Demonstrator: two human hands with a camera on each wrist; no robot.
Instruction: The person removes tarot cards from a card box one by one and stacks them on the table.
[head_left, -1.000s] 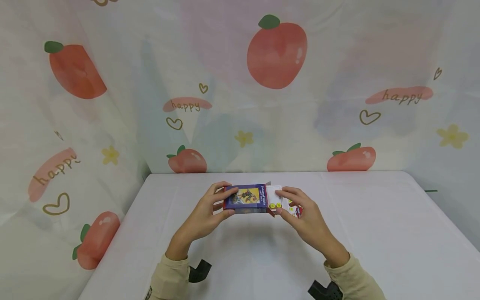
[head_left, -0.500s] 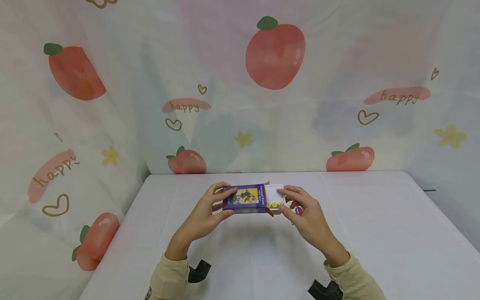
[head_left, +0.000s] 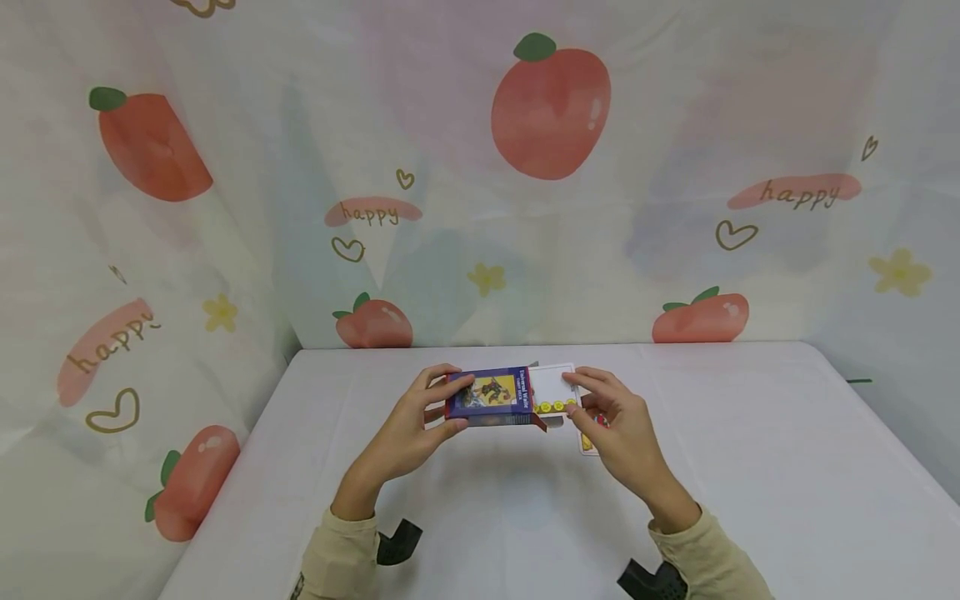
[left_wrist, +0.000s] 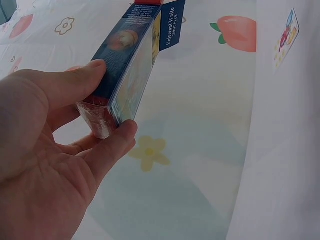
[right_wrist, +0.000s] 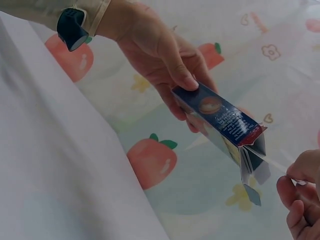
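Observation:
My left hand (head_left: 408, 429) grips the closed end of a blue tarot deck box (head_left: 491, 396), thumb and fingers on its edges. The box is held above the table, and its end flap (left_wrist: 171, 27) stands open in the left wrist view. From its open end sticks a white-bordered card (head_left: 551, 383) with yellow discs along one edge. My right hand (head_left: 626, 433) pinches the card's outer end. In the right wrist view the card (right_wrist: 274, 161) shows as a thin edge between the box and my right fingers. Another colourful card (head_left: 588, 445) lies below my right hand, partly hidden by it.
A white-covered table (head_left: 480, 517) spreads beneath both hands. Behind it and along the left hangs a pale cloth (head_left: 450, 125) printed with red fruit, flowers and "happy". Black wrist mounts (head_left: 400, 542) sit at the sleeves.
My right hand has shifted slightly right, drawing the card farther out of the box. More of the card lying below has come into view. The left hand and box have barely moved.

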